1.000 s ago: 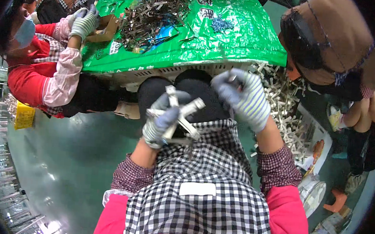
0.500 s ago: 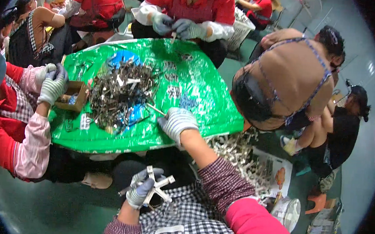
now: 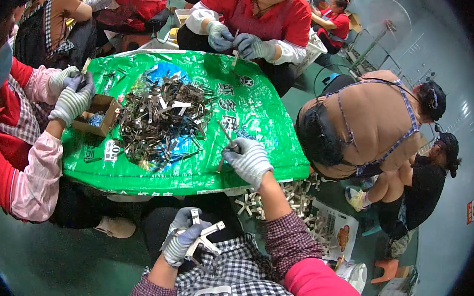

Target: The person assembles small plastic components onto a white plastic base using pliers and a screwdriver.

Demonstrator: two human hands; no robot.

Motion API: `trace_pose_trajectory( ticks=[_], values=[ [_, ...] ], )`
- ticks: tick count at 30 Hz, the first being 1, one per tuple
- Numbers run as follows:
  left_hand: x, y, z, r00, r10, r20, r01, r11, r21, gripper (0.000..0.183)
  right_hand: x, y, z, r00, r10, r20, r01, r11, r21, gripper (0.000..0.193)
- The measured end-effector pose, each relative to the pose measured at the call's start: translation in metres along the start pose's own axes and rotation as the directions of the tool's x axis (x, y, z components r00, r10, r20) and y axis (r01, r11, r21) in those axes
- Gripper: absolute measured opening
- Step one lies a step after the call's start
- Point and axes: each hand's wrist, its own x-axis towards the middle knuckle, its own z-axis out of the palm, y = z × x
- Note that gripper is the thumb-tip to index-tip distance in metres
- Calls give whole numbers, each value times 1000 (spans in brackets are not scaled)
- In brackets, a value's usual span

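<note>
In my gloved left hand (image 3: pixel 180 238), low over my lap, the fingers are closed round a white cross-shaped frame (image 3: pixel 203 239) with several arms. My right hand (image 3: pixel 250 161), in a striped glove, is over the near right part of the green-covered table (image 3: pixel 267 117). Its thumb and fingers pinch a thin metal strip (image 3: pixel 224 130) whose far end sticks out toward the table's middle. A short brownish piece (image 3: pixel 220 164) shows below those fingers; whether it belongs to the strip I cannot tell. Left of this hand lies a heap of dark metal strips (image 3: pixel 161 120).
A small cardboard box (image 3: pixel 99 116) with blue bits stands at the table's left, by a co-worker's gloved hands (image 3: pixel 73 96). Across the table another co-worker's gloved hands (image 3: pixel 240 41) hold a pale piece. White cross-shaped pieces (image 3: pixel 285 202) lie on the floor, right of my lap.
My right hand has drawn back from the heap, rightward, and the strip in it now points more away from me. My left hand still holds the white frame. The whole view has shifted slightly.
</note>
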Motion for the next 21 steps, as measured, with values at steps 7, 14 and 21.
trace_pose_trajectory(
  ticks=[7,14,21],
  values=[
    [-1,-8,5,994,-77,-79,81,995,50,44,-50,0,-21,999,-50,16,34,845,534,14],
    [6,10,21,987,-147,-58,156,968,197,40,-77,2,-18,951,4,309,-226,691,687,18],
    [10,6,13,983,-166,-80,182,943,278,32,-89,10,19,876,-114,468,-279,673,685,19]
  ],
)
